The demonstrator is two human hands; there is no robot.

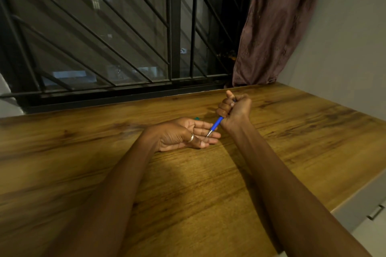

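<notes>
**Blue pen held in a fist over an open palm**

The right hand (235, 108) is curled into a fist round a slim blue plastic pen with a silver metal tip (217, 122), thumb raised at the top. The pen slants down and to the left out of the bottom of the fist, and its tip sits at, or just above, the fingers of the left hand; contact cannot be told for certain. The left hand (186, 134) lies palm up on the brown wood-grain surface (208, 183), fingers straight and relaxed, holding nothing, with a silver ring (191, 137) on the thumb. A small teal object (197, 118) peeks out on the surface just beyond the left fingers. Behind the surface stand a dark barred window (104, 37) and a hanging mauve curtain (277, 27).
</notes>
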